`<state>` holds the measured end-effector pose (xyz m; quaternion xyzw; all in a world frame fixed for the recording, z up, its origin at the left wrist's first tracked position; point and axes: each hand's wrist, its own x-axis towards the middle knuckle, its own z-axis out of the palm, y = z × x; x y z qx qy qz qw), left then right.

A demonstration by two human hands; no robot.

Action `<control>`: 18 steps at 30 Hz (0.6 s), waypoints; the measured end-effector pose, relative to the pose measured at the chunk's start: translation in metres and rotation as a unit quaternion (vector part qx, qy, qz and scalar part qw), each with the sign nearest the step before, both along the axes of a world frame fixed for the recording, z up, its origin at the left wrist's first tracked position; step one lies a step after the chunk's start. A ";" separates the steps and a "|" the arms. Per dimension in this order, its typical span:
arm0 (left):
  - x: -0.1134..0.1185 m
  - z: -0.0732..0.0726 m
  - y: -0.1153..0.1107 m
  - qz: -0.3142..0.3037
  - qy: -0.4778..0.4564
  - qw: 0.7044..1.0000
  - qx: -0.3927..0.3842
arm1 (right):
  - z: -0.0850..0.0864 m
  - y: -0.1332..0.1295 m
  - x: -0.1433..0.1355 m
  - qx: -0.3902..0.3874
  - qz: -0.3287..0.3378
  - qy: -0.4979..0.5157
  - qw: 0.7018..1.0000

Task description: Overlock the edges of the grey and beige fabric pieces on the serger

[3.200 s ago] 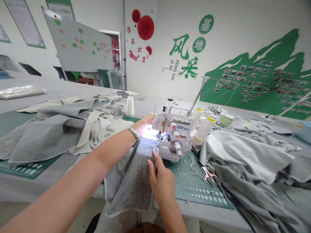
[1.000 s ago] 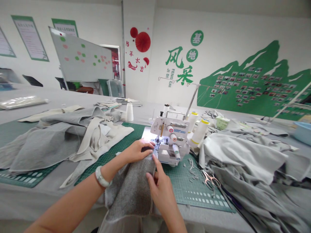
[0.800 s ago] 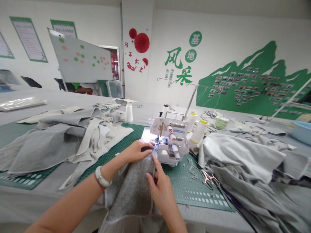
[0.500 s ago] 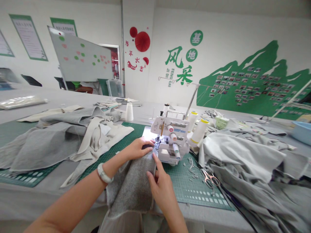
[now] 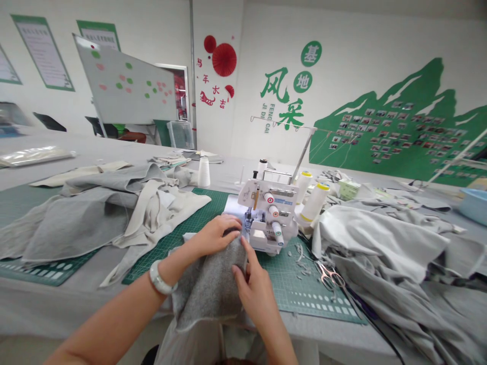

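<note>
A piece of grey fabric (image 5: 213, 291) runs up to the needle area of a white overlock machine (image 5: 271, 215), whose lamp is lit. My left hand (image 5: 217, 234) lies over the fabric's upper end, left of the presser foot, its fingers bent and the thumb close to them. My right hand (image 5: 254, 284) has the right edge between thumb and fingers, the index finger stretched along it toward the foot. Beneath my right hand, the fabric's underside is hidden. Its lower end hangs over the table's front edge.
Rose-gold scissors (image 5: 332, 276) and thread scraps (image 5: 300, 256) lie on the green cutting mat (image 5: 312, 299). Right of them is a heap of pale grey fabric (image 5: 384, 243). More cut pieces (image 5: 83, 218) spread out at left. Thread cones (image 5: 315, 203) stand behind the machine.
The fabric's lower edge sits a little higher and nearer the machine. Both hands keep nearly the same hold, and the camera has tilted slightly.
</note>
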<state>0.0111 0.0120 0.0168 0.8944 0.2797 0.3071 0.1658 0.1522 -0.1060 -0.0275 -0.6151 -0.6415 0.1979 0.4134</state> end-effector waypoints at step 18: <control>0.000 -0.004 -0.013 0.056 0.028 0.996 0.067 | -0.001 0.001 -0.003 -0.021 0.015 -0.008 1.000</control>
